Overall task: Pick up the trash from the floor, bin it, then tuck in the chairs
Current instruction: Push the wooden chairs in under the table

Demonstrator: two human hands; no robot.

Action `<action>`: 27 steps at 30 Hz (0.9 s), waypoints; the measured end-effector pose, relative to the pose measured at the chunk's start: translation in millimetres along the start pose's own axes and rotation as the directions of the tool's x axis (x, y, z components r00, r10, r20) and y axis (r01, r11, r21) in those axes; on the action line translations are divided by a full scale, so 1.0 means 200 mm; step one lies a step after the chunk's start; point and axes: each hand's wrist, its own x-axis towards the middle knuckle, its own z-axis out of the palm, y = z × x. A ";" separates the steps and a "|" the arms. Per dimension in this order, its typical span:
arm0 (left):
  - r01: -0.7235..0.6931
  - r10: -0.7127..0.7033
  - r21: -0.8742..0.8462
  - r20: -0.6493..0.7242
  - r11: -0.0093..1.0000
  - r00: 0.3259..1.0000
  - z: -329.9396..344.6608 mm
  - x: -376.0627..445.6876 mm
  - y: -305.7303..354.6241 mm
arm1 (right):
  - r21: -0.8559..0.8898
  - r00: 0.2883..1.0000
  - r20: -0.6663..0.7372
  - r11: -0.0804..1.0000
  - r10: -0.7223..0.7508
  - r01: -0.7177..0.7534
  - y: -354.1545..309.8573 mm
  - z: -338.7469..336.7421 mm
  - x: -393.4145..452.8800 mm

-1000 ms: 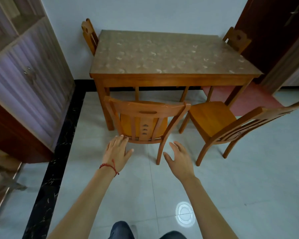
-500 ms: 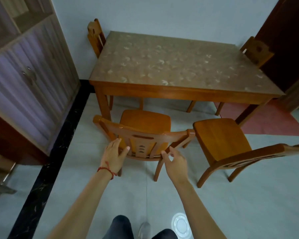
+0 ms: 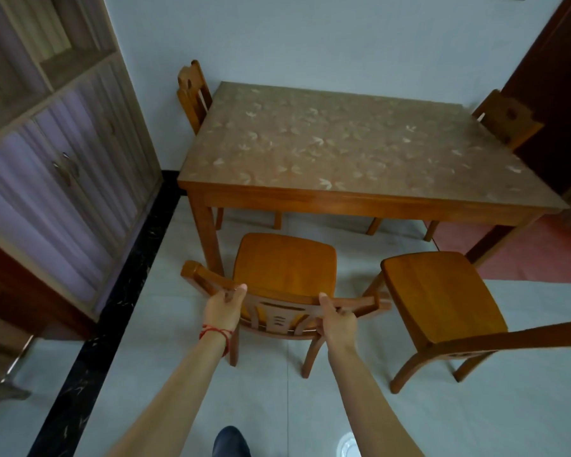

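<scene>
Centre of frame: orange-brown wooden chair (image 3: 285,275) with slatted back, seat facing the table (image 3: 360,199), standing just outside its near edge. Left hand (image 3: 225,308) and right hand (image 3: 338,319) each grip the curved top rail.

Chair (image 3: 285,262) before table (image 3: 360,199) (left end)
</scene>
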 end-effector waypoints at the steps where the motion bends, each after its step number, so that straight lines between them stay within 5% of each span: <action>1: 0.002 -0.002 0.013 -0.003 1.000 1.000 0.01 0.02 0.01 | 0.007 1.000 -0.022 1.000 0.004 -0.003 0.00 0.02 0.01; 11: -0.018 0.004 -0.106 -0.128 0.994 0.992 0.08 0.08 0.00 | -0.012 0.989 -0.120 0.996 -0.088 0.087 0.06 0.04 0.07; 27: -0.088 0.064 -0.184 -0.133 0.979 0.989 0.16 0.27 0.12 | -0.103 0.976 -0.175 0.989 -0.127 0.110 -0.05 0.10 0.29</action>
